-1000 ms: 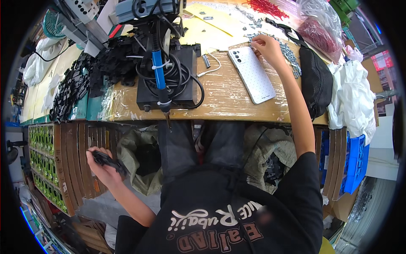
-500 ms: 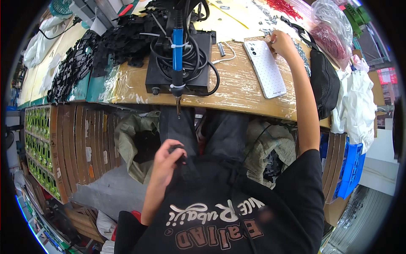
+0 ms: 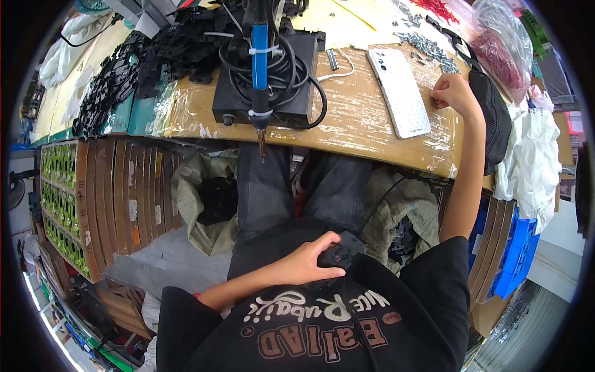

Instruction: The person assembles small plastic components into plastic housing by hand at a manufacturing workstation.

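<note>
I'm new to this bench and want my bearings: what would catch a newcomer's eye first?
Probably the blue-handled tool, hanging tip-down near the bench's front edge. Next comes the white phone, lying to its right, near the right hand. Then the big dark heap of black parts on the bench's left.

Bright, even light leaves white glare streaks on the benchtop (image 3: 347,118); shadow darkens the space beneath; fisheye distortion curves the benchtop's edge, and all 4 corners go black
</note>
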Available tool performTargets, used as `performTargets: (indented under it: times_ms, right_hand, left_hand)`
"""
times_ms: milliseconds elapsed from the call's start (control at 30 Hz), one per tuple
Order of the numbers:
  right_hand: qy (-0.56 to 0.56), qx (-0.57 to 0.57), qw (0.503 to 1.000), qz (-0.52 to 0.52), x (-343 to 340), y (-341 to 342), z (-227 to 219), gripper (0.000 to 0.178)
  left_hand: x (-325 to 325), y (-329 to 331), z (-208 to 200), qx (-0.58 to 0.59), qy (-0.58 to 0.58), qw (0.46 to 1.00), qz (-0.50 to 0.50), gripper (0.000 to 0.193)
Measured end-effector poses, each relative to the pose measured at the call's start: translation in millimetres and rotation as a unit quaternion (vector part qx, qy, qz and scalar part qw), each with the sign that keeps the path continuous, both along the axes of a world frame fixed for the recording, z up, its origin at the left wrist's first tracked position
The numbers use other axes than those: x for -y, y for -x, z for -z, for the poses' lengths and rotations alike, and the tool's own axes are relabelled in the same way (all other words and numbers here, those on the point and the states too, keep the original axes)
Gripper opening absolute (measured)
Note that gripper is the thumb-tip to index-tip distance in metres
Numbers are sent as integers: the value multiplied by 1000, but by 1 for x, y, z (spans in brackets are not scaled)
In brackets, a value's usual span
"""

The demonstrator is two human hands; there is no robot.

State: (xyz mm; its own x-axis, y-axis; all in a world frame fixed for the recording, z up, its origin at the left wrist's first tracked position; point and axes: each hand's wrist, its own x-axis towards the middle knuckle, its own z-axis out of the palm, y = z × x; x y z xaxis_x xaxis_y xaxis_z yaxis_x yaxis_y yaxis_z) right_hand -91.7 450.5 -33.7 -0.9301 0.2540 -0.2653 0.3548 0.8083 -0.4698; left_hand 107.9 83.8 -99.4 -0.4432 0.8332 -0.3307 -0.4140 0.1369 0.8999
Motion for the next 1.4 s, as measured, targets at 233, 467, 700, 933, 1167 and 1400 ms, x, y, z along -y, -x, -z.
performTargets:
  times_ms: [233,467,700,933,1167,1400]
  right_hand:
    - [110,-240,964,24,43,-55,-15,8]
    - [486,-232,839,-79,144,-140,-1,12]
    - [654,-220,717,-102,167,-154,35,11]
    - [678,-124,721,-72,177,-153,33,11]
    - [696,-110,706,-75,175,-155,30,10]
    - [724,-66,684,-63,172,-156,25,8]
  left_hand:
    - [-11,21,-7,28,13,991,-133,45]
    - [-8,43,-8,-164,-39,963,-210,47]
    - [-13,48,-21,566,-357,743,9,38]
    - [-18,46,-14,622,-404,666,85,42]
    - [-16,44,-16,628,-384,671,90,43]
    - [-12,44,-13,621,-367,686,98,44]
